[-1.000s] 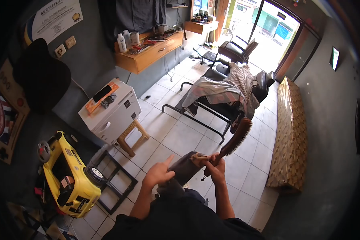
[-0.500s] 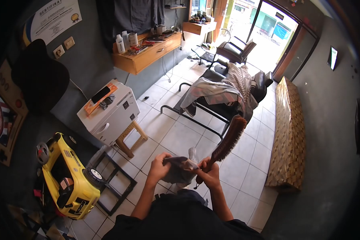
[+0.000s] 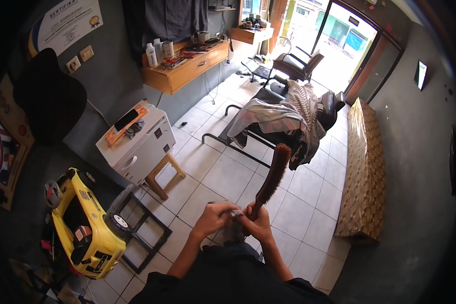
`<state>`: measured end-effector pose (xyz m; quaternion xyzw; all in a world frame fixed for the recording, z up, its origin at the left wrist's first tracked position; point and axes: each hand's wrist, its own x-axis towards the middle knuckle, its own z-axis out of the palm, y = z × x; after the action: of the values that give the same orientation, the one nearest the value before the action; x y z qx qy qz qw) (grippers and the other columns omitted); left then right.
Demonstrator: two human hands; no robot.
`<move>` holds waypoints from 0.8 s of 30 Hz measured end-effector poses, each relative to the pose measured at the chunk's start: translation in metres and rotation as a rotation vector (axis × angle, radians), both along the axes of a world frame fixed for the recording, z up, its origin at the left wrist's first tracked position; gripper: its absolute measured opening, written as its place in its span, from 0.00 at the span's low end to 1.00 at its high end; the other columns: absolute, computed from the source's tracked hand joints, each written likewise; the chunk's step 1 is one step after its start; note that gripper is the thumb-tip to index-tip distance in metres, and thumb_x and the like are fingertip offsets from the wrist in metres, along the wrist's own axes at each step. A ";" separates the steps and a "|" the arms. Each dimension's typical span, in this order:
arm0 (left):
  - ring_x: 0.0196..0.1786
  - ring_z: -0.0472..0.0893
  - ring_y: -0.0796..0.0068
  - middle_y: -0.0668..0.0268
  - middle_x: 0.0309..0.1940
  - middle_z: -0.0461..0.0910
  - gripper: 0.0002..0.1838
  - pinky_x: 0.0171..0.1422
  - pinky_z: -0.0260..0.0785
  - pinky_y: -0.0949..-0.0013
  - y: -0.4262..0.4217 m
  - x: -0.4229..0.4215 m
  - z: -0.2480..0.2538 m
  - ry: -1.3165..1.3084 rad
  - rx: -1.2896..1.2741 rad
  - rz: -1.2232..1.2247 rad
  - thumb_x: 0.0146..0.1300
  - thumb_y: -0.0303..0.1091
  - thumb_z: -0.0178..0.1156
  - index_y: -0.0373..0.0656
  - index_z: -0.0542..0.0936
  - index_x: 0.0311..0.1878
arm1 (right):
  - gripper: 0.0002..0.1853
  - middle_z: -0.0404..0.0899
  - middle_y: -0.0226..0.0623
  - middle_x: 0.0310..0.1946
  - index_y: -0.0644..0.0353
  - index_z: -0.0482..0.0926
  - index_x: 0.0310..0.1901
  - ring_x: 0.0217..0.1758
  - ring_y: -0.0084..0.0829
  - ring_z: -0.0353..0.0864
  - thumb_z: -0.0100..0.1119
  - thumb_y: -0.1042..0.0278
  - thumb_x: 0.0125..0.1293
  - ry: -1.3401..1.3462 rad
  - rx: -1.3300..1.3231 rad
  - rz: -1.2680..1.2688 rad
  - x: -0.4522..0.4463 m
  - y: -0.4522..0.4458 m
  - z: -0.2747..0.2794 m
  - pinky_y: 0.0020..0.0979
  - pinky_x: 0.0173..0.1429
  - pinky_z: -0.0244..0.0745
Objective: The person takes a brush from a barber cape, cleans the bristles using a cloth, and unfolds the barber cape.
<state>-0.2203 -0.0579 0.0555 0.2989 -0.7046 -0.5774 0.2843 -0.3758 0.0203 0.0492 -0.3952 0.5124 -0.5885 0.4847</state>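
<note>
My left hand (image 3: 211, 219) is closed on a greyish cloth-like item (image 3: 232, 230), pinching its top edge close to my other hand. The item hangs in front of my waist, and its lower part is partly hidden. In my right hand (image 3: 258, 223) is the handle of a long brown brush (image 3: 274, 175), which points up and away with its bristles to the right. The thumb and fingers of that hand also touch the top of the grey item. Both hands nearly meet.
Ahead stands a black barber chair (image 3: 268, 95) with a striped cloth (image 3: 301, 109) over it. A white cabinet (image 3: 147, 144), a wooden stool (image 3: 168, 177), a black frame (image 3: 154, 243) and a yellow toy car (image 3: 99, 243) are at left. A woven-pattern long box (image 3: 362, 177) stands at right.
My left hand has gone from open, beside the grey item, to gripping it near my right hand. The item is bunched closer to me. The brush has shifted left and stands more upright.
</note>
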 end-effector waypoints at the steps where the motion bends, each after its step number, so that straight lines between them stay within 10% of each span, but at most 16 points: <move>1: 0.27 0.80 0.75 0.62 0.28 0.80 0.13 0.34 0.71 0.73 0.000 -0.001 -0.004 0.024 -0.125 0.024 0.58 0.18 0.51 0.37 0.79 0.45 | 0.13 0.75 0.32 0.27 0.60 0.63 0.32 0.33 0.18 0.75 0.62 0.74 0.59 0.034 -0.014 -0.007 -0.001 0.000 0.000 0.21 0.31 0.70; 8: 0.26 0.80 0.75 0.61 0.27 0.78 0.15 0.34 0.71 0.73 0.004 -0.008 0.002 0.098 -0.286 0.190 0.56 0.13 0.45 0.36 0.79 0.39 | 0.08 0.74 0.32 0.27 0.64 0.67 0.37 0.27 0.18 0.72 0.56 0.74 0.63 0.614 -0.324 -0.169 -0.002 -0.004 0.001 0.21 0.29 0.67; 14: 0.25 0.79 0.72 0.60 0.29 0.78 0.13 0.31 0.71 0.71 0.001 -0.004 0.021 0.103 -0.272 0.401 0.55 0.15 0.47 0.37 0.78 0.41 | 0.16 0.78 0.43 0.32 0.61 0.70 0.54 0.34 0.32 0.79 0.47 0.62 0.69 0.371 0.241 0.178 -0.010 0.017 0.014 0.33 0.41 0.73; 16: 0.25 0.78 0.77 0.62 0.28 0.77 0.13 0.31 0.70 0.75 -0.003 -0.006 0.014 0.156 -0.408 0.528 0.56 0.14 0.47 0.37 0.77 0.40 | 0.18 0.67 0.28 0.25 0.63 0.70 0.42 0.28 0.19 0.67 0.37 0.56 0.74 0.429 -0.008 0.215 -0.002 0.019 -0.022 0.28 0.33 0.68; 24: 0.28 0.76 0.79 0.62 0.33 0.74 0.13 0.35 0.70 0.78 -0.007 0.002 0.033 0.472 -0.285 0.648 0.57 0.12 0.44 0.34 0.74 0.41 | 0.23 0.78 0.53 0.34 0.61 0.75 0.45 0.39 0.55 0.76 0.38 0.48 0.70 0.992 0.549 0.725 -0.018 0.044 -0.203 0.45 0.45 0.71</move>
<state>-0.2187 -0.0646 0.0880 0.3221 -0.5626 -0.4076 0.6431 -0.3933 0.0642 -0.1540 -0.6282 0.6403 0.0144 0.4417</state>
